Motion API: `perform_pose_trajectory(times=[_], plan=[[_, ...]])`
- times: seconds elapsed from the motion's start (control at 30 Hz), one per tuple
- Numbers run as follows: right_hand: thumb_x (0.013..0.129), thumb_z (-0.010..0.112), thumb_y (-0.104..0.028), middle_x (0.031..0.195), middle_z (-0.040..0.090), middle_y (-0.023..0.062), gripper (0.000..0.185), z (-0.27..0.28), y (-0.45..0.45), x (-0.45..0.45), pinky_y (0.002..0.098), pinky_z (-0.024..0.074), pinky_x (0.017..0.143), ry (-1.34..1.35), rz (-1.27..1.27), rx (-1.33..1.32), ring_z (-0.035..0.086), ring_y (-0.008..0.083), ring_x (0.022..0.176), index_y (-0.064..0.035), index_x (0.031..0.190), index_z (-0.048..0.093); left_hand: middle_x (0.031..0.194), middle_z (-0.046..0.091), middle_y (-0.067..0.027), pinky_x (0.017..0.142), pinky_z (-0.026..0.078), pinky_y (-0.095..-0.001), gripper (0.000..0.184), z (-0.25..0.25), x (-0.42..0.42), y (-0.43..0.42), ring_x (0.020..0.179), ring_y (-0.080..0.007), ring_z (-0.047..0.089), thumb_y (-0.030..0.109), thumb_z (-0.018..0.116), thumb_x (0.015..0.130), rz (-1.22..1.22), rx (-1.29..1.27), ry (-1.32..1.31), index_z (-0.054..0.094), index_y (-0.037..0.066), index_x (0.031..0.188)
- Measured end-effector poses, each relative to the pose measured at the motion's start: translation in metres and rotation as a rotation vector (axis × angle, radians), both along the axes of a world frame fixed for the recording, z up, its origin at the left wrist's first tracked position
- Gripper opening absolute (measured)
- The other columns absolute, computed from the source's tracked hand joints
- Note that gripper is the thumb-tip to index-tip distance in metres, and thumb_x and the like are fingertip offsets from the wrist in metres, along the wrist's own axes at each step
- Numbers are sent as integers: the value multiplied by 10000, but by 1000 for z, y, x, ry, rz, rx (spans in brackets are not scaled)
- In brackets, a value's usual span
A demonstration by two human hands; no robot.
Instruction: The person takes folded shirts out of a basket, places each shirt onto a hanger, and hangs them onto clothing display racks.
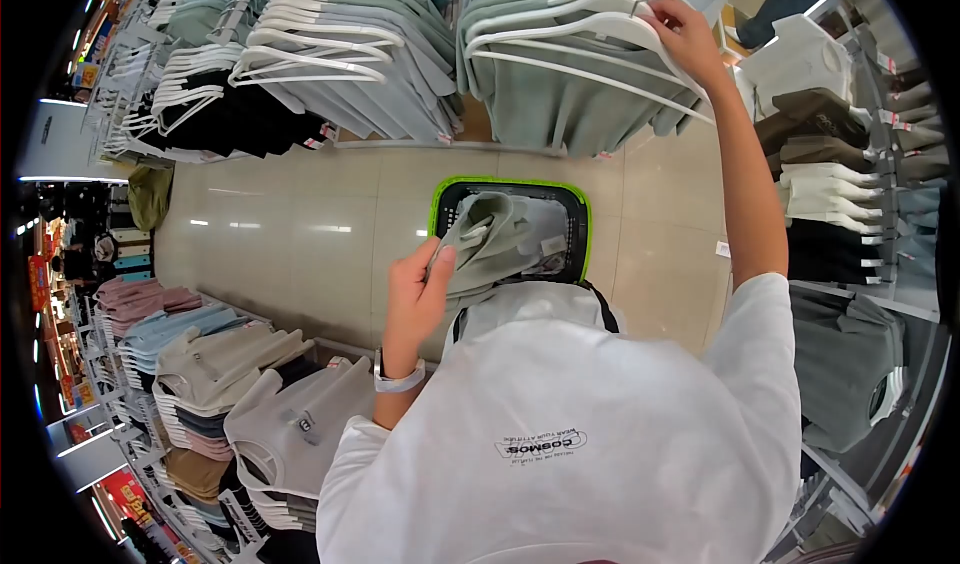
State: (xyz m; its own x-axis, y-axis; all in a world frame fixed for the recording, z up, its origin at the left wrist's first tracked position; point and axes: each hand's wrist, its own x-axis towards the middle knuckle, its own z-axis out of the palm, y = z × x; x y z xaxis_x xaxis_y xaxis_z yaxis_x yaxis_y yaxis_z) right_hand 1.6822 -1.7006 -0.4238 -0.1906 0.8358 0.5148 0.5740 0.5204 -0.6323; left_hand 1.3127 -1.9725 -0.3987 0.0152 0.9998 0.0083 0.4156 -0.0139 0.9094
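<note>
My left hand [418,289] pinches a grey-green garment [490,239], which hangs partly over a black basket with a green rim [585,199]. Folded grey cloth and a small tag lie inside the basket. Up at the rack, my right hand [680,36] is closed on the end of a white hanger [580,30], close to its hook. Grey-green garments [600,104] hang below that hanger in a tight row.
Racks of white-hangered shirts [355,94] line the top. More racks with dark and white shirts [830,204] stand at the right, and stacked shirts [300,424] at the lower left. A person's dark-clothed leg [780,9] shows at the upper right.
</note>
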Motion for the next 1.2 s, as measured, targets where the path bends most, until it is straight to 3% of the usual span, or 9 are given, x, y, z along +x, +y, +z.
perform_pose_trajectory(times=[0.13,0.27,0.47,0.57,0.67,0.73,0.83,0.97,1.2], plan=[[859,580,-230,763,569,9,228,9,-5,8,216,411,615,259,49,-282,497,68,676,-28,963,560,545,233,-3,422,204,-254,308,-3,-8,6,513,-64,220,173,530,887,6,41,-18,377,14,672],[841,611,-235,735,560,-4,231,30,-16,24,190,395,592,204,10,-100,491,54,667,-20,919,575,539,248,-44,420,212,-268,291,6,-13,18,504,-90,219,176,527,885,-42,66,34,417,0,681],[752,717,-268,659,465,-58,271,60,-63,94,190,326,539,119,-407,111,380,38,604,-20,814,624,551,309,-89,437,249,-280,277,17,-16,31,501,-140,253,194,531,881,-7,54,69,455,-14,716],[731,736,-308,766,639,34,372,84,-121,113,211,419,623,13,-735,109,522,66,665,5,919,665,563,330,-100,447,268,-292,265,21,-19,38,502,-157,271,208,530,880,-20,-19,41,481,-18,750],[728,740,-299,773,666,86,373,98,-181,121,238,451,634,-101,-1054,201,562,100,664,38,872,669,562,338,-106,451,273,-302,264,15,-24,46,501,-165,277,222,524,880,-67,21,41,502,-17,770],[747,724,-292,737,649,86,372,87,-218,141,235,432,563,97,-1068,310,536,96,615,62,845,663,560,333,-102,453,269,-304,270,12,-28,51,503,-165,272,228,523,880,-89,-4,33,502,-17,768],[766,678,-195,674,607,62,260,67,-260,141,224,388,514,236,-1057,277,495,91,571,61,811,656,556,315,-91,453,258,-304,288,16,-26,55,508,-160,259,236,521,879,-134,-9,15,487,-18,749],[681,588,-66,598,519,34,117,49,-270,48,209,324,488,247,-501,192,433,80,540,50,692,592,550,294,-63,450,246,-295,298,19,-24,57,517,-136,246,224,521,881,-196,-1,-1,469,-21,720],[609,800,-212,580,465,-17,347,52,-244,-31,199,223,458,271,-179,6,330,43,504,32,648,557,531,301,-32,443,251,-275,245,34,-22,56,507,-107,271,180,517,890,-270,71,-54,550,-32,772]])
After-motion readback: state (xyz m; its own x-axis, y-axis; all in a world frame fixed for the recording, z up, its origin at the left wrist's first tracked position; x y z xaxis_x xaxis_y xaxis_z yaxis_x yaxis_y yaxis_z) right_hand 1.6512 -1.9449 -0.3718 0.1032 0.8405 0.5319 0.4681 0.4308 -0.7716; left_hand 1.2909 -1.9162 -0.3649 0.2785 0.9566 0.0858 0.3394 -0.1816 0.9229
